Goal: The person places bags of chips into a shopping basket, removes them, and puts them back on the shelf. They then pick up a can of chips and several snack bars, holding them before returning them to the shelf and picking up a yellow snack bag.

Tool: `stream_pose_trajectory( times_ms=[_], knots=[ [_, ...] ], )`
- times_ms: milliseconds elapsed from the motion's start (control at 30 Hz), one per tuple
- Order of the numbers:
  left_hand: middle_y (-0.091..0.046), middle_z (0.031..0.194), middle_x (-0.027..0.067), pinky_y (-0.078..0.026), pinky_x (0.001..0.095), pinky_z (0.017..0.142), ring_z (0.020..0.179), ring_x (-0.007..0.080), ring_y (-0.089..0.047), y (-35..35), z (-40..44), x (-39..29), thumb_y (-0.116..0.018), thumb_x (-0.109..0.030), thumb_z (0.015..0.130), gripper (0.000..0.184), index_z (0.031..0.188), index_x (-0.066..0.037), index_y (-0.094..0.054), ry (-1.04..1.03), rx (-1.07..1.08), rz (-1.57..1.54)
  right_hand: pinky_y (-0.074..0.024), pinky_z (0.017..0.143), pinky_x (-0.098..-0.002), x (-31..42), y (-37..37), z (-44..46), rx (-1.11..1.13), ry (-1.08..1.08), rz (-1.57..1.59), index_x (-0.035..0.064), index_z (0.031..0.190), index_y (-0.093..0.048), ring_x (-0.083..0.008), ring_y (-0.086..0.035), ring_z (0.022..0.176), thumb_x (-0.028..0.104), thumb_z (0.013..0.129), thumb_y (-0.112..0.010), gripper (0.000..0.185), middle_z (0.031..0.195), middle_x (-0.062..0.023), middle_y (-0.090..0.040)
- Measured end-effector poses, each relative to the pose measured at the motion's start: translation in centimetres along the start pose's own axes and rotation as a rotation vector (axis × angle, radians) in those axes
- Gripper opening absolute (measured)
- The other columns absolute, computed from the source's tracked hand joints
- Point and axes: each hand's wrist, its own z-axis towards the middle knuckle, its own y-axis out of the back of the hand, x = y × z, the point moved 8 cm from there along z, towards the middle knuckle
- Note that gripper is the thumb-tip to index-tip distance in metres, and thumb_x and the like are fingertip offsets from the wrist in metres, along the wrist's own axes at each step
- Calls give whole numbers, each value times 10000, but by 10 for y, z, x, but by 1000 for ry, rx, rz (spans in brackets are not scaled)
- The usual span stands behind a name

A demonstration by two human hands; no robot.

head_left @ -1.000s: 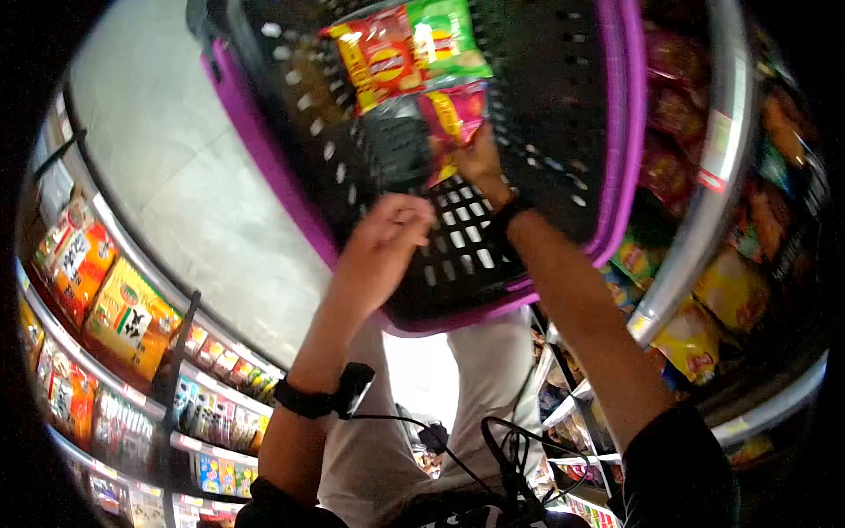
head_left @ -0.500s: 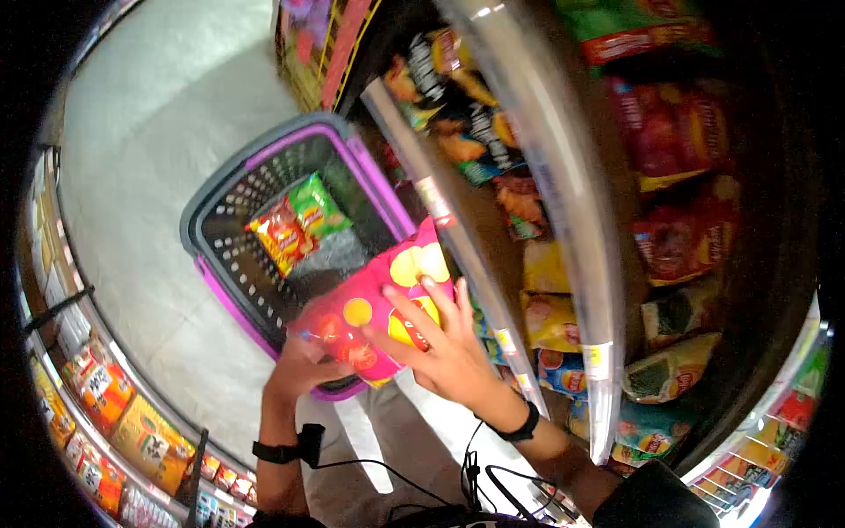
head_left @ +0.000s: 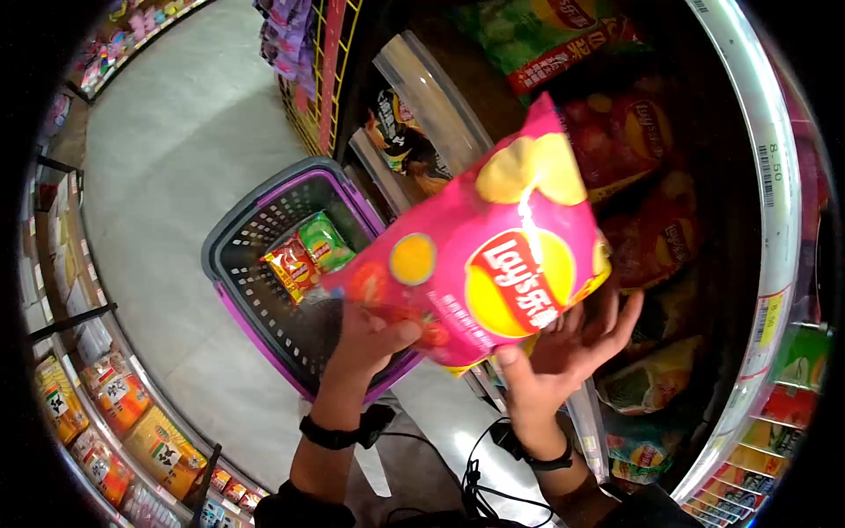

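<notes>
A large pink bag of Lay's potato chips (head_left: pixel 440 304) is raised in front of me, tilted, with its printed front facing up. My left hand (head_left: pixel 365 343) grips its lower left corner, thumb on the front. At the bag's lower right edge is my right hand (head_left: pixel 568 352), thumb along the edge and fingers curled partly behind it. Below and to the left, a grey and purple shopping basket (head_left: pixel 224 304) holds a small red chip bag (head_left: pixel 292 267) and a small green chip bag (head_left: pixel 326 242). The pink bag covers part of the basket's right side.
Shelves on the right hold more red chip bags (head_left: pixel 678 238), a green bag (head_left: pixel 537 40) and a white price rail (head_left: pixel 770 194). Orange snack packs (head_left: pixel 110 387) line the left shelves. Pale floor (head_left: pixel 167 176) runs between, and black cables (head_left: pixel 475 480) hang near my body.
The pink bag has come up closer to my view and shifted right. My right hand has gone from lying across its front to its lower right edge.
</notes>
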Motion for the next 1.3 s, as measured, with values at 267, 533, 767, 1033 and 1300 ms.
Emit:
stream_pose_trajectory(
  times_ms=[267, 533, 767, 1033, 1300],
  knots=[
    [-581, 1320, 75, -464, 329, 1029, 1202, 165, -575, -91, 45, -26, -733, -138, 902, 614, 1414, -31, -410, 154, 154, 12, -222, 1196, -418, 20, 4, 61, -22, 215, -19, 68, 1589, -113, -266, -281, 1443, 101, 883, -717, 929, 1616, -142, -204],
    [-629, 1237, 160, -472, 324, 974, 1128, 211, -620, -69, 64, -17, -613, -277, 987, 501, 1367, 2, -441, 285, 206, 481, -336, 1149, -433, 7, 26, 111, -304, 459, -266, 29, 1547, -208, -280, -396, 1369, 22, 906, -698, 807, 1530, -201, -349],
    [-640, 1261, 182, -478, 373, 974, 1107, 270, -650, 81, -32, -29, -314, -548, 1022, 657, 1357, -12, -490, 427, -174, 601, -392, 1130, -427, -17, 36, 87, -211, 396, -403, 6, 1508, -289, -281, -452, 1323, 23, 900, -716, 743, 1477, -201, -427],
    [-656, 1219, 172, -472, 377, 963, 1090, 274, -652, 279, -133, -49, -374, -563, 1001, 634, 1289, -19, -525, 535, -732, 439, -527, 1018, -395, 2, -38, 13, -16, 845, -412, 11, 1199, -477, -302, -567, 1100, -56, 924, -589, 304, 1265, -193, -509],
    [-648, 1254, 163, -481, 385, 946, 1117, 277, -650, 408, -141, -49, -495, -502, 973, 588, 1290, -8, -517, 629, -875, 358, -517, 870, -365, -287, -331, -162, 1014, -335, -296, 3, 1163, -618, -292, -652, 999, 117, 850, -740, 355, 1137, -170, -657]
  ],
)
